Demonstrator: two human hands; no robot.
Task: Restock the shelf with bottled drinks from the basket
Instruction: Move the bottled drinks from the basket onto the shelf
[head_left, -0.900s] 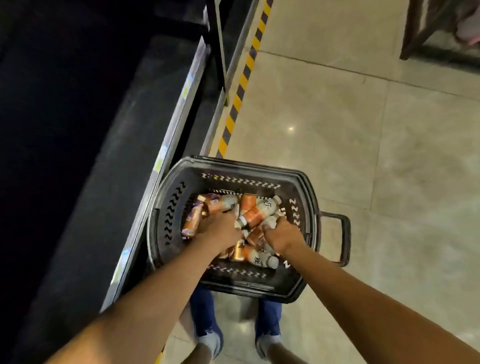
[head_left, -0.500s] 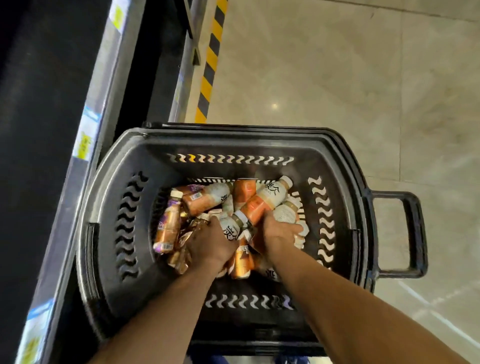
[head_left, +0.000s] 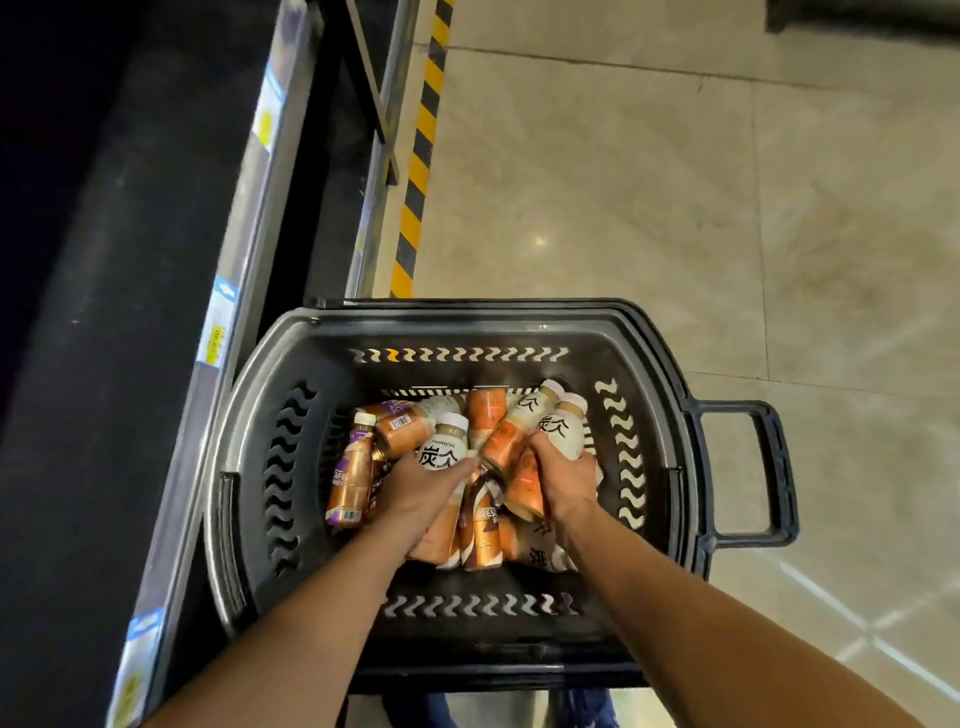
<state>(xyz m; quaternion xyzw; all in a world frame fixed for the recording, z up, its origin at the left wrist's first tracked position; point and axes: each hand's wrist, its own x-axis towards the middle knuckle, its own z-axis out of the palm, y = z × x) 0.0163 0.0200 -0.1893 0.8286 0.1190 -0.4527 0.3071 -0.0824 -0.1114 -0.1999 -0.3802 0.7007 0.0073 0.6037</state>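
Beige polished floor tiles (head_left: 623, 182) run beside a dark store shelf (head_left: 130, 312), with a yellow-and-black hazard stripe (head_left: 421, 150) marking the floor along the shelving's base. Price tags (head_left: 215, 338) sit in the shelf's pale front rail. A black plastic shopping basket (head_left: 467, 317), its pull handle (head_left: 769, 467) pointing right, stands just beside the shelf, and the bottled drinks (head_left: 483, 535) lie in a loose heap on its bottom, none of them on the shelf.

Seen from the head camera, both of the person's bare arms reach down into the basket. The left hand (head_left: 421, 488) is curled round the lower part of a cream bottle (head_left: 444, 447) printed with bold black characters, its white cap pointing away from the person. The right hand (head_left: 566, 478) grips a second cream bottle (head_left: 561, 431) of the same brand at the basket's right side, and an orange-labelled bottle (head_left: 504, 441) lies touching that hand's thumb side. A purple-and-orange coffee bottle (head_left: 350, 478) lies by the left wall of the basket, apart from both hands.
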